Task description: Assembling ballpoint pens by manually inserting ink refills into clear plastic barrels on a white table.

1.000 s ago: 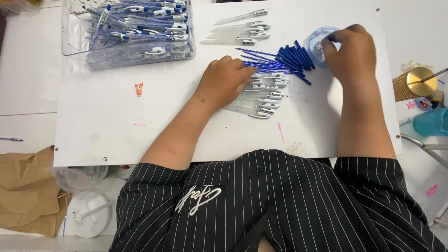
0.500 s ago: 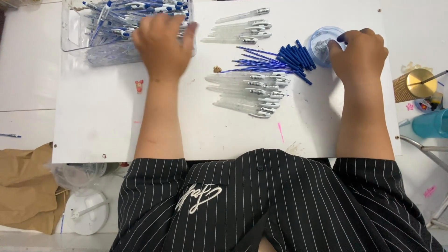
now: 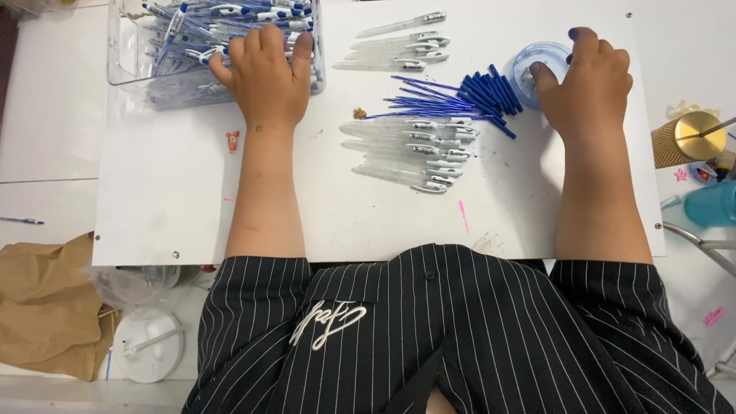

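Note:
My left hand [image 3: 266, 75] lies flat, fingers apart, over the near edge of a clear plastic tray [image 3: 130, 73] filled with several blue and clear pens [image 3: 207, 27]. My right hand [image 3: 586, 84] rests at a small clear round container [image 3: 533, 65], its fingertips on the rim; whether it pinches anything is hidden. Between the hands lies a fan of blue pen refills [image 3: 460, 96]. Below the refills sits a row of clear pen barrels [image 3: 410, 149], and a second small group of clear barrels [image 3: 402, 50] lies farther back.
A white board [image 3: 169, 192] covers the work area. Crumpled brown paper [image 3: 42, 307] and a white lid [image 3: 149, 345] lie at lower left. A gold cylinder [image 3: 690, 138] and a teal cup [image 3: 713, 203] stand at the right edge.
My left hand left the pile of clear barrels, swung up and left, and settled onto the tray of pens. My right hand stayed at the round container.

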